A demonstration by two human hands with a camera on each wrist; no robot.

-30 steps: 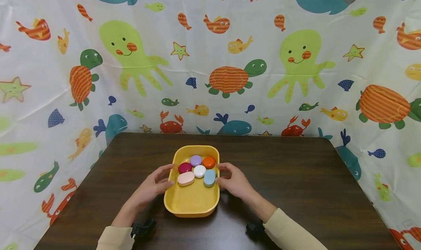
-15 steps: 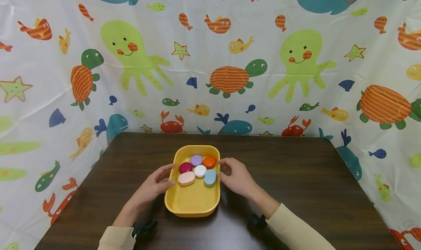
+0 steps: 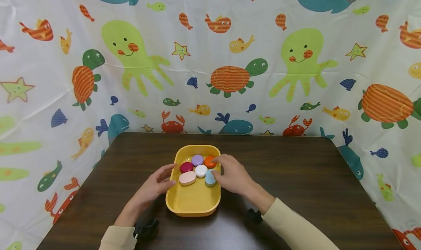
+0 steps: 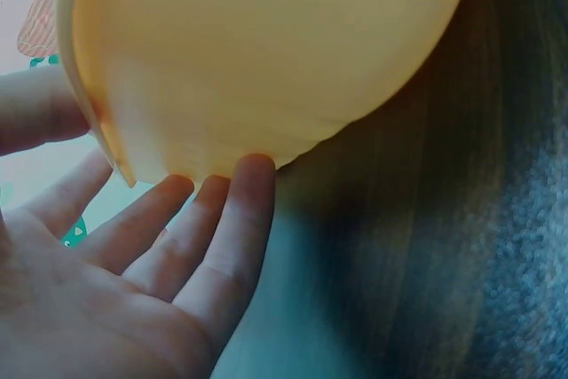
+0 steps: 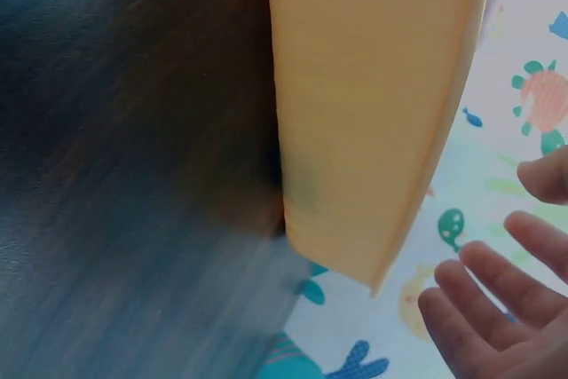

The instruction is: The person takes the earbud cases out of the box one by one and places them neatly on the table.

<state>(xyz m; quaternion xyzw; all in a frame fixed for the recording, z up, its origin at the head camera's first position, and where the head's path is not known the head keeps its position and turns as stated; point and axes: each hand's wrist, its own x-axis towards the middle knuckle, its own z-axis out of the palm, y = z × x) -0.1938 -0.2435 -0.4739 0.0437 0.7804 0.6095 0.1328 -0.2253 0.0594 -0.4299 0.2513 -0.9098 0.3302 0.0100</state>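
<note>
A yellow plastic tray [image 3: 194,202] with rounded corners rests on the table, holding several smooth pebble-like pieces in its far half. They are a lilac piece [image 3: 197,160], a dark pink piece [image 3: 186,167], a white piece [image 3: 201,171], a pale pink oval piece [image 3: 187,178], an orange piece [image 3: 209,163] and a light blue piece [image 3: 209,180]. My left hand [image 3: 156,181] grips the left wall, thumb over the rim and fingers against the outside [image 4: 254,185]. Above the right rim hovers my right hand [image 3: 232,175], fingers spread, fingertips partly covering the orange and blue pieces.
The dark wooden table [image 3: 296,184] extends on both sides of the tray. Behind it hangs a white curtain [image 3: 197,41] printed with sea animals. A dark wrist device [image 3: 146,228] sits at the left cuff, another wrist device [image 3: 254,216] at the right.
My right hand has lifted off the tray's right side and moved inward over the rim, above the orange and blue pieces. The left hand keeps its grip; tray and pieces stay put.
</note>
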